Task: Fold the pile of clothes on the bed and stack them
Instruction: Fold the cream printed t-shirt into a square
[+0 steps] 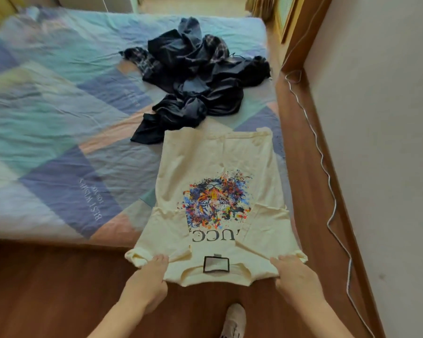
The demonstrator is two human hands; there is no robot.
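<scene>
- Currently: cream T-shirt (220, 167) print-up at bed (59, 118) edge, lettering partly folded under.
- Left hand (150, 276), right hand (294, 274): each pinching a shoulder.
- Dark clothes pile (195, 79) beyond; items indistinguishable.

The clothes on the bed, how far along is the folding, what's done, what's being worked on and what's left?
Done: nothing shows as folded or stacked yet. In hand: the cream T-shirt lies print-up at the bed's near edge, with the left hand and right hand gripping its shoulders either side of the collar. Left: the dark pile further back on the bed, still crumpled, with plaid fabric mixed in.
</scene>
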